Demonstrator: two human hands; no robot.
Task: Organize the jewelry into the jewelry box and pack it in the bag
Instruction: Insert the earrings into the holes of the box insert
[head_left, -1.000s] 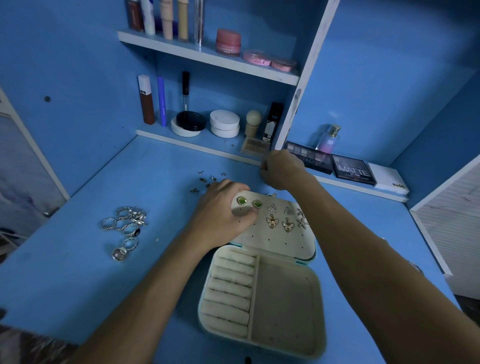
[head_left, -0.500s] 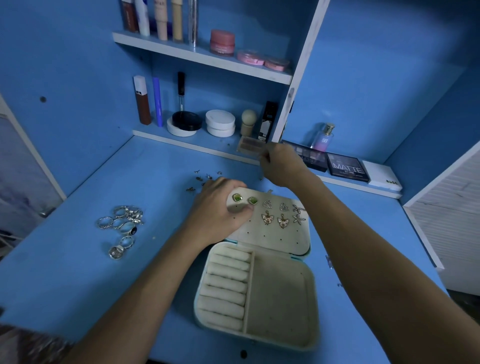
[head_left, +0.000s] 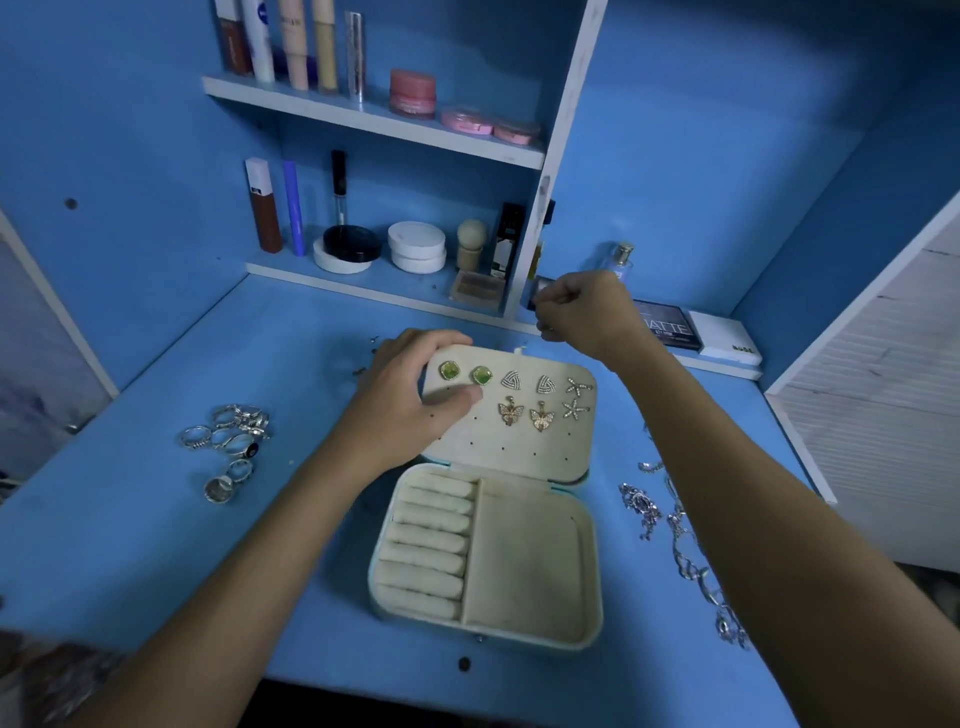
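Left hand grips the far left corner of the jewelry box lid, thumb pressed on the cream panel and fingers curled behind it, propping the lid up. Right hand hovers beyond the lid's far edge with its fingers curled together as if pinching something tiny; whether it holds anything I cannot tell. The open box sits mid-desk, toward the near edge. Earrings are pinned in two rows on the lid panel. Rings lie in a loose heap toward the desk's left edge, and chains trail near its right edge. No bag shows. These pieces look light, small and slippery; the chains seem likely to tangle, so fingertip pinches suit them best. The padded box looks light but hinged, best lifted closed, by both long sides.
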